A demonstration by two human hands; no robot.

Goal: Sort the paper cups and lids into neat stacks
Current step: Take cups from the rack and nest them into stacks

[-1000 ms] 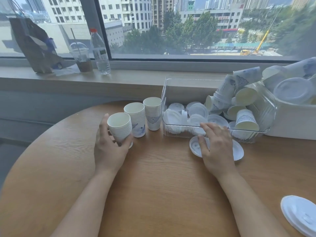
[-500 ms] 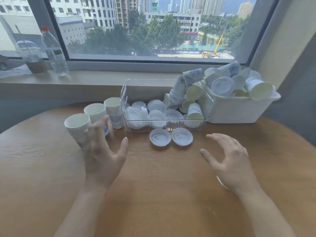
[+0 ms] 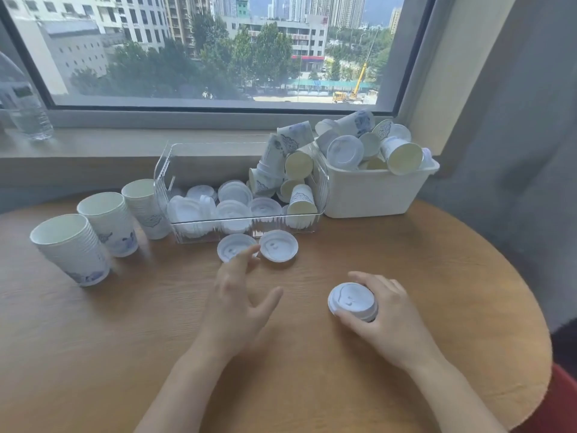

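Lid stack (image 3: 352,302): a short pile of white lids sat on the counter (image 3: 312,385), gripped by the right hand (image 3: 385,317), thumb on the near side, fingers (image 3: 368,278) curled round the far side.
Right hand: clamped on the lid stack.
Left hand (image 3: 239,303): hovered with fingers (image 3: 246,254) spread and apart, holding nothing; whether the tips touched anything I could not tell.
Loose lids: the left lid (image 3: 232,245) lay right at the left fingertips, partly hidden by them; the right lid (image 3: 278,246) lay just beside it.
Clear bin (image 3: 218,234): just beyond those two lids, holding more lids and some tumbled cups.
White tub (image 3: 374,192): farther right of the clear bin, heaped with cups and lids.
Cup stacks: three upright, far left of the left fingers, namely the near stack (image 3: 70,250), the middle stack (image 3: 109,223) and the far stack (image 3: 145,207), which stood against the clear bin.
Bottle (image 3: 22,107): on the window sill, far left.
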